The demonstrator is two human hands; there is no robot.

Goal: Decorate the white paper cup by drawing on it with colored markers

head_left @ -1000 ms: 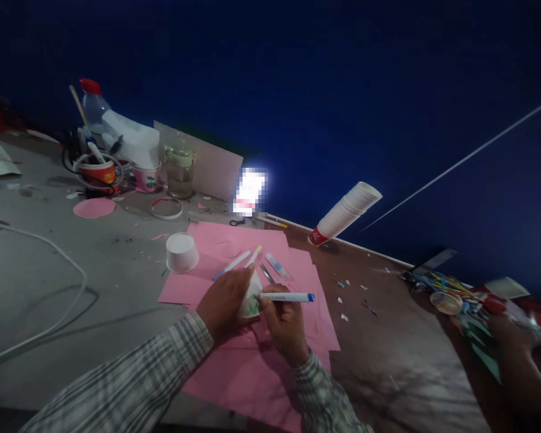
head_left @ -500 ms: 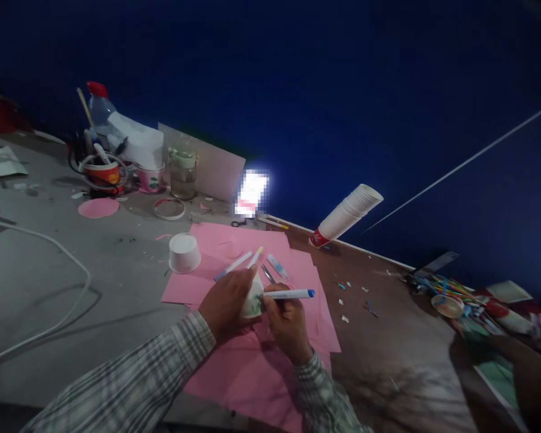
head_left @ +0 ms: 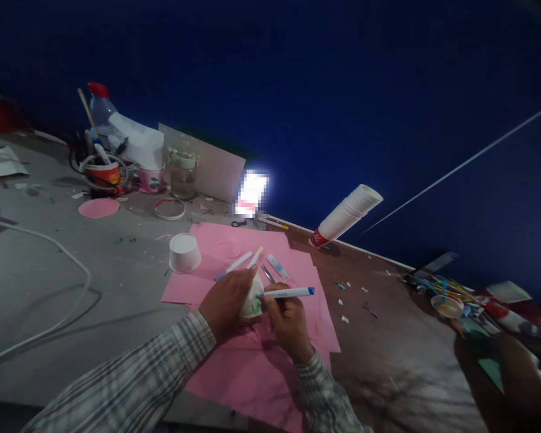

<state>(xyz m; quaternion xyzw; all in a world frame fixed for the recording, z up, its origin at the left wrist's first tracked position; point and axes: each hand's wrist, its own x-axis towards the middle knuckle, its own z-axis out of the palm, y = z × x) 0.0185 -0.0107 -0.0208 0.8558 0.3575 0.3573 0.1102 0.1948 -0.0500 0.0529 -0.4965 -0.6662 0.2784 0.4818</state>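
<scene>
My left hand (head_left: 228, 300) is closed round a white paper cup (head_left: 252, 300) that carries green drawn marks; much of the cup is hidden behind the fingers. Between the fingers of my right hand (head_left: 291, 322) is a white marker (head_left: 293, 293) with a blue end, its other end against or very close to the cup's side. Both hands are over pink paper sheets (head_left: 252, 379). Just beyond them lie scissors (head_left: 267, 273), a small white tube (head_left: 277, 267) with blue print, and another marker (head_left: 234, 265). An upturned white paper cup (head_left: 184, 252) stands to the left.
A tall stack of paper cups (head_left: 347, 216) leans at the back. Back left are a glass jar (head_left: 183, 174), a pink cup (head_left: 150, 179) and a red cup (head_left: 103, 174) of tools. A white cable (head_left: 72, 258) crosses the left side. Another person's arm (head_left: 523, 373) is at lower right.
My hands, the cup and the marker are almost unmoved; the marker's blue end has dipped very slightly. At lower right the other person's arm has shifted over the green sheet.
</scene>
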